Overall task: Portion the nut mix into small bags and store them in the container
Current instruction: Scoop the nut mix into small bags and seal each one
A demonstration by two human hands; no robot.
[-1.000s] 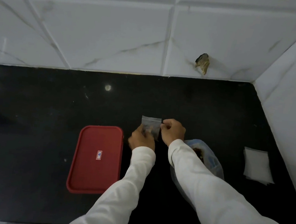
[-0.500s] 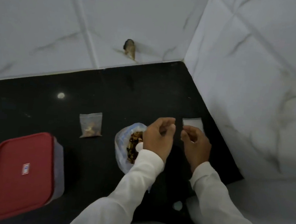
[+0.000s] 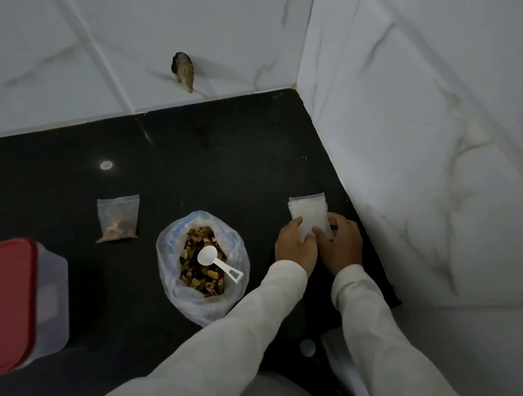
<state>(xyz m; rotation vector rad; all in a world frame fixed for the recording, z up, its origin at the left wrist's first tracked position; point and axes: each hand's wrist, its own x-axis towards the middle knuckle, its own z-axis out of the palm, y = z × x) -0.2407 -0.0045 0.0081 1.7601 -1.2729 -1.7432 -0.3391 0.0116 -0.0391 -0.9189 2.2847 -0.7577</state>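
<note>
We see both hands at the stack of empty small bags [image 3: 307, 212], which lies flat on the black counter [image 3: 231, 169] close to the tiled corner wall [image 3: 420, 150]. The left hand [image 3: 295, 246] rests its fingertips on the stack's near left edge, and the right hand [image 3: 341, 243] pinches the near right edge between thumb and fingers; we cannot tell whether a single bag has been separated. Left of the hands, the large open bag of nut mix [image 3: 203, 266] stands on the counter with a white scoop [image 3: 218, 262] lying on top of the nuts, handle pointing right. Further left, a filled small bag [image 3: 117, 223] lies flat on the counter, apart from the others. The container [image 3: 6, 309], with its red lid on, sits at the lower left edge of our view, well away from the hands.
</note>
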